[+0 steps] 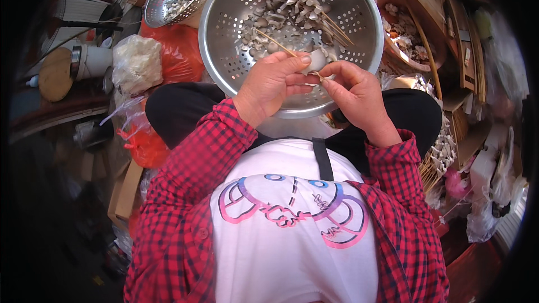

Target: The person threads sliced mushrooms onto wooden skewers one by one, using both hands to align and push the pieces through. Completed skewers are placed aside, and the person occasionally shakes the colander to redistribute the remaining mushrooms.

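A large perforated metal colander [223, 4] stands before my crossed legs with loose grey mushrooms, apparently oyster mushrooms [263, 21], scattered inside. Skewers threaded with mushroom pieces [305, 4] lie at its far side, their bare sticks pointing right. Over the near rim, my left hand [273, 82] grips a thin bamboo skewer [273, 41] and a pale mushroom cap [318, 59]. The skewer slants away to the upper left. My right hand [358, 92] pinches the mushroom's narrow lower end between thumb and forefinger. Fingers hide the skewer's near end.
A smaller colander [153, 8] with mushroom pieces stands at upper left, near a red plastic bag [181, 57] and a stuffed clear bag [137, 63]. On the right are a reddish basin [438, 46] holding scraps and a pile of loaded skewers [444, 151]. A cardboard box [126, 193] sits lower left.
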{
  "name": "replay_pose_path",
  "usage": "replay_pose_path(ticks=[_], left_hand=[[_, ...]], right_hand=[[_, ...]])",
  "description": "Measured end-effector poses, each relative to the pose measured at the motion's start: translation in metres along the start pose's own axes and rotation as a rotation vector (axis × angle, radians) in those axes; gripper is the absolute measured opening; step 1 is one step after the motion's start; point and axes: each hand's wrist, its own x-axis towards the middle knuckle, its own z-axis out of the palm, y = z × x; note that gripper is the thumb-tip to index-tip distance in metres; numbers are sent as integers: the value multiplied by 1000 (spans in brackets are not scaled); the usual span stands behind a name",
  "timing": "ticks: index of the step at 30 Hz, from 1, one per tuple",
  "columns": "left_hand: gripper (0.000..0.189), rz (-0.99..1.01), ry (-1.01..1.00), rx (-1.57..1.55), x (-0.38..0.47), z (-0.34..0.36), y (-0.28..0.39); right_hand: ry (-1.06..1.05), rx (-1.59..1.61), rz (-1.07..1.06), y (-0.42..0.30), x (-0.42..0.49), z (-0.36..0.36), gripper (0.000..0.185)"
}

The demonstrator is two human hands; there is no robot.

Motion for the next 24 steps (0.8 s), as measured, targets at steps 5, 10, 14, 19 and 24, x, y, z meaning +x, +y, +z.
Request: replay_pose_path(ticks=[5,10,14,19,24], left_hand=[[28,216,204,436,37,-29,19],[30,405,190,1336,63,-40,-2],[23,449,148,1654,69,-41,-8],[20,165,332,1803,59,-50,38],[22,575,393,1726,58,-76,40]], right_hand=[[194,85,53,-2,8,-12,14],[201,51,21,-2,7,-13,13],[225,61,15,0,8,-14,14],[229,15,14,2,6,-15,14],[217,-4,29,-8,6,-14,14]])
